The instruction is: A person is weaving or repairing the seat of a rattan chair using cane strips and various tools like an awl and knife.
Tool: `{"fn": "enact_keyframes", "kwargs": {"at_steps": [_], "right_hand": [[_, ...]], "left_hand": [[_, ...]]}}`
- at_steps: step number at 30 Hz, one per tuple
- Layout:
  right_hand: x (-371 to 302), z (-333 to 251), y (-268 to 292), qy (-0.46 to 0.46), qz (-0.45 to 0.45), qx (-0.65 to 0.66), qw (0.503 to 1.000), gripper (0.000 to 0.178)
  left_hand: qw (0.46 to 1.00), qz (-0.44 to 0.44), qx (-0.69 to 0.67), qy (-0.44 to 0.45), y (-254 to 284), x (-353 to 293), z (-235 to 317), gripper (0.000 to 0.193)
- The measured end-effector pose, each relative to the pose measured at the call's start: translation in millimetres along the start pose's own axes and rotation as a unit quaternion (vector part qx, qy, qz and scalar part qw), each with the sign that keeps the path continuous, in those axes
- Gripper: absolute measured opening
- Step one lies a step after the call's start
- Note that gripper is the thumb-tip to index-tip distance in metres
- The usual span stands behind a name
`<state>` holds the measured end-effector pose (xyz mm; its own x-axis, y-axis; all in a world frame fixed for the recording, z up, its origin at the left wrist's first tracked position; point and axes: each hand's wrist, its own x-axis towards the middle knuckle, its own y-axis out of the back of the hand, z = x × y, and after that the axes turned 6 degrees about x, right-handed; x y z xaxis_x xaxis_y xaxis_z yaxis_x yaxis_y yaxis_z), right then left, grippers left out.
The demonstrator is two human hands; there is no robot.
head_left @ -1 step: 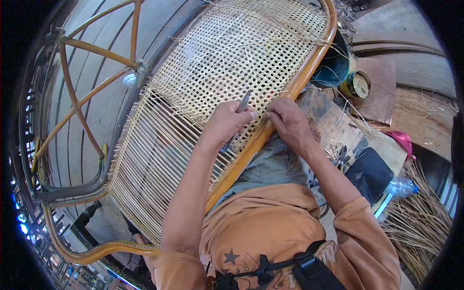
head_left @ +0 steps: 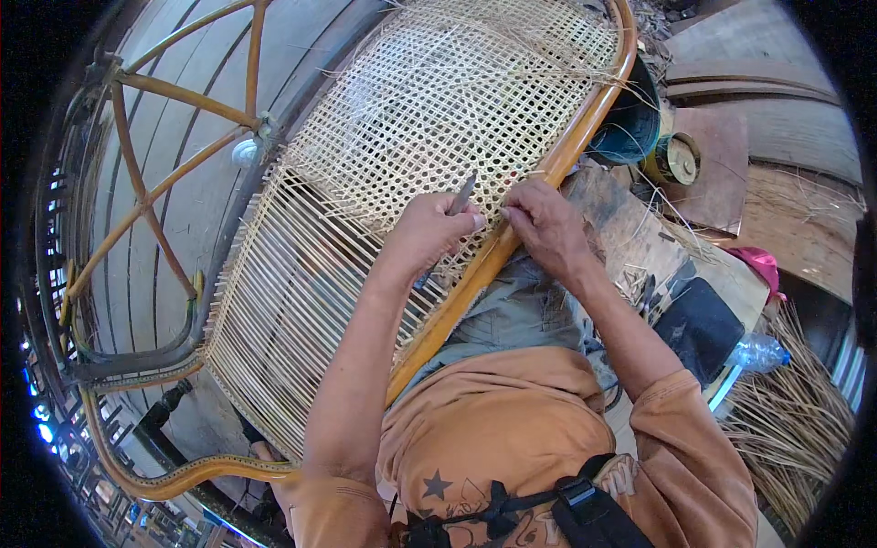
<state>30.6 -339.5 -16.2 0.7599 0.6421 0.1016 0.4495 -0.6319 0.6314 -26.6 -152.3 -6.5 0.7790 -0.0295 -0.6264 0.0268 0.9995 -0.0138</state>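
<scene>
Honestly, barely any change in the last instant: just a tiny nudge of the metal tool (head_left: 463,195) and the right hand (head_left: 548,233). So, probably the same bit of weaving, same spot. Tool gripped in the left hand (head_left: 427,230), around 12 o'clock from mid-view, over the cane panel (head_left: 457,110). Tip aimed towards 1 o'clock, long axis 7 to 1; panel stretched roughly likewise. Right hand at left hand's 3 o'clock, curled by the wooden rail (head_left: 583,131), no telling whether pinching anything.

Near head-worn fisheye, downward over left hand (head_left: 427,228) and right hand (head_left: 546,225)
</scene>
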Motion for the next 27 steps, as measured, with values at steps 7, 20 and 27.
{"fn": "enact_keyframes", "kwargs": {"at_steps": [7,20,27], "right_hand": [[26.3,-2.3,7.2,-0.094,-0.108,-0.036,0.989,0.015],[15.3,2.5,1.4,-0.106,-0.045,-0.022,0.993,0.017],[11.2,6.8,-1.1,-0.093,-0.027,0.011,0.995,0.015]], "left_hand": [[0.950,-0.003,0.313,0.011,-3.0,4.1,17.7,0.019],[0.880,-0.023,0.463,0.101,-15.7,19.1,50.6,0.026],[0.883,0.008,0.463,0.073,-20.5,23.1,42.2,0.029]]}}
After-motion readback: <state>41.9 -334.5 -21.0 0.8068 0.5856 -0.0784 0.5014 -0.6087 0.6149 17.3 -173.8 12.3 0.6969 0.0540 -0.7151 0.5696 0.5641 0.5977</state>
